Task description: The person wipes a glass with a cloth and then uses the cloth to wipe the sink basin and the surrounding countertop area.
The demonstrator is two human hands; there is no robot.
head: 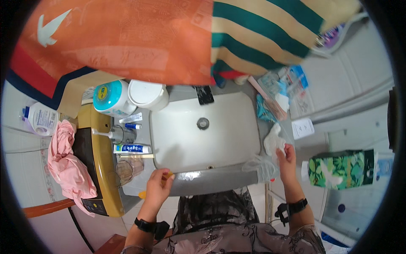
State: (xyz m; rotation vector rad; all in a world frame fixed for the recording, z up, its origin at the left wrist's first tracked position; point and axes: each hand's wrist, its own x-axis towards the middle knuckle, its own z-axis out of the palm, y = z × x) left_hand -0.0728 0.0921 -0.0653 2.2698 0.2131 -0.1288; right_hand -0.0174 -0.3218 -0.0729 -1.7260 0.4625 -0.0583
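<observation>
At the sink's front left edge, my left hand (159,184) is closed around a yellow object (142,194), whose ends show on both sides of the hand; its kind is hidden. My right hand (287,161) pinches a crumpled white cloth or tissue (274,139) at the counter's right side. A clear plastic bag (262,169) lies crumpled on the front right corner, just left of that hand. Between both hands is the white washbasin (231,139) with its round drain (203,124). No water is visible in it.
Left of the basin stand toothpaste tubes (131,149), an electric toothbrush (103,133), a glass tumbler (130,168) and a white lidded bucket (147,94). Pink fabric (71,162) lies on a gold washing machine (109,190). Patterned fabric (165,44) hangs over the back. Packets (266,108) crowd the right.
</observation>
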